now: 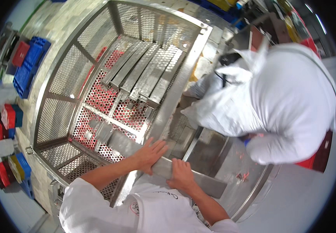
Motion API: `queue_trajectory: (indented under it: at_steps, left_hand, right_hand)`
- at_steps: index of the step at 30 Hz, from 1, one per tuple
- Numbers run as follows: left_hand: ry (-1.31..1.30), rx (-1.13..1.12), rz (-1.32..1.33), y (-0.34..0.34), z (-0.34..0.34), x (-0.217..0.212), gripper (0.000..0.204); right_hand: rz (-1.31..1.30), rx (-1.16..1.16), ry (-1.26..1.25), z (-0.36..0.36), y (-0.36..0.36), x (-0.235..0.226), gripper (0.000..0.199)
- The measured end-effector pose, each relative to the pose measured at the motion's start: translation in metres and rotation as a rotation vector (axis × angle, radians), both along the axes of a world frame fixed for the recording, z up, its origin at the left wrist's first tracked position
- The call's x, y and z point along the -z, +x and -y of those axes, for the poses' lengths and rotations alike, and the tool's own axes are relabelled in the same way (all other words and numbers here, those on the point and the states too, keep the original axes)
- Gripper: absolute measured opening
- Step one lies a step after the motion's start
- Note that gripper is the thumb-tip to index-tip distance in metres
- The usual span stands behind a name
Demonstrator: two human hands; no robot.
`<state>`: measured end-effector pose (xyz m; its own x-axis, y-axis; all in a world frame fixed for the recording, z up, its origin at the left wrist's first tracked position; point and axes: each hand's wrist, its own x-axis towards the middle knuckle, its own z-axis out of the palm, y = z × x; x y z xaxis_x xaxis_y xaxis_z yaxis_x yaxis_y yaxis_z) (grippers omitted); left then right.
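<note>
A long, narrow metal mould [208,185] slants across the front, over the near rim of a big steel cage with perforated walls [57,75]. My left hand [150,156] grips the mould near its middle, fingers stretched across its top and thumb along the near side. Closer to its right end, my right hand [181,175] is closed over the edge. The mould's left end reaches into the cage and is slightly blurred. Several similar metal moulds [140,72] lie side by side on the cage's perforated floor, toward the far right.
Close on the right, a co-worker in white [292,101] bends over a metal table [249,182] with small reddish scraps on it. Blue pallets [32,66] and red crates [8,116] stand to the left on the tiled floor.
</note>
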<state>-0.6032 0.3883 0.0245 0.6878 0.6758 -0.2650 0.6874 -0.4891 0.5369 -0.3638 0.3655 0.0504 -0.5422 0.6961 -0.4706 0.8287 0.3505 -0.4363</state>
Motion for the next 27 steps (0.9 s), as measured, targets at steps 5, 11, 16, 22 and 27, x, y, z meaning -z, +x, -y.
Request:
queue_trajectory:
  at_steps: [5, 11, 16, 22, 27]
  left_hand:
    - [-0.338, -0.47, 0.129, -0.125, -0.004, 0.092, 0.107]
    - [-0.376, -1.18, 0.155, -0.296, -0.068, 0.216, 0.083]
    - [-0.053, -1.403, -0.052, -0.475, -0.115, 0.391, 0.083]
    - [-0.135, -1.483, -0.389, -0.637, -0.177, 0.551, 0.096]
    - [-0.229, -1.287, -0.436, -0.647, -0.216, 0.646, 0.091]
  right_hand:
    - [-0.057, -0.599, 0.192, -0.12, -0.136, 0.071, 0.085]
    - [0.191, 0.236, 0.546, -0.258, -0.152, 0.159, 0.103]
    - [-0.053, 0.354, 0.462, -0.268, -0.133, 0.205, 0.11]
    - [0.028, 0.332, 0.42, -0.273, -0.137, 0.211, 0.103]
    - [0.063, 0.318, 0.405, -0.271, -0.135, 0.214, 0.104]
